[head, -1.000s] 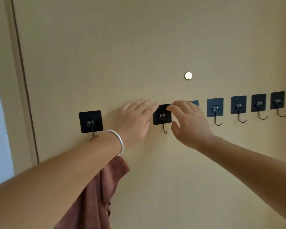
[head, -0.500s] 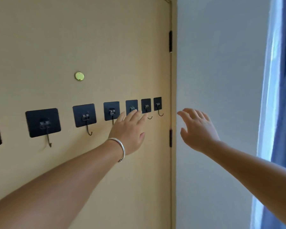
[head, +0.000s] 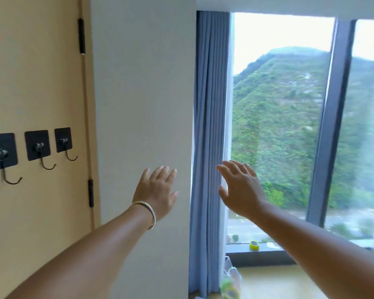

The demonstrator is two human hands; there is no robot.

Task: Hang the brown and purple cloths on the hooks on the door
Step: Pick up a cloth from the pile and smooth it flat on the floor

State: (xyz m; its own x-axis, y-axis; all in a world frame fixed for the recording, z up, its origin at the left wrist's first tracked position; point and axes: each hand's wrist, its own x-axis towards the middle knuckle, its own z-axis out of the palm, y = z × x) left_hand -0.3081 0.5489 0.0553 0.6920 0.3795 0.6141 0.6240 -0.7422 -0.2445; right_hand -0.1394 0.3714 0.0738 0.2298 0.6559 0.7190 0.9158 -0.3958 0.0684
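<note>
Both forearms are bare, with no sleeves in view. The left hand [head: 158, 192] has a thin silver bangle [head: 146, 212] round its wrist, at about 7 o'clock from the knuckles. The right hand [head: 242, 190] may carry a ring on one finger; too blurred to tell.

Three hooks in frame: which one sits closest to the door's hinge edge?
The rightmost hook, the smallest-looking of the three. Its black pad sits just left of the door's hinged edge; the middle hook and the cropped left hook lie farther away.
</note>
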